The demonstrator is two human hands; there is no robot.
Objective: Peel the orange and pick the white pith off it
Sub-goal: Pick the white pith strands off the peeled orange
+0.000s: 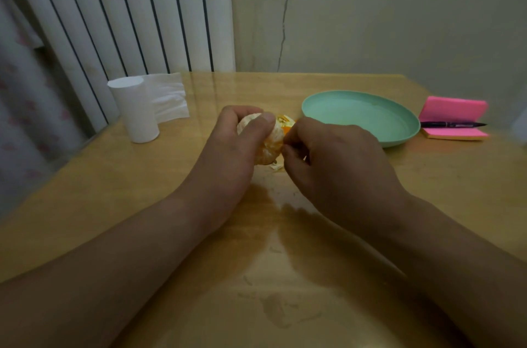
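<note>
While both hands (pixel 285 145) grip it, the orange (pixel 268 145) looks mostly peeled.

Glossy wood table (pixel 328 276), matt plastic plate (pixel 410 131), soft paper roll (pixel 137 111).

Left hand (pixel 242 131) grips peeled orange (pixel 271 142) over desk (pixel 114 190); right hand (pixel 336 159) pinches at its side; green plate (pixel 399 135) nearby.

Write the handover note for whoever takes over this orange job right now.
Left hand: grip wrapped round the orange.
Right hand: fingertips pinch at the orange's right side; what they hold is hidden.
Done: orange mostly peeled; peel pieces lie just behind it, scraps on the table beneath.
Left: pick off the remaining white pith; green plate stands right of the hands.
</note>
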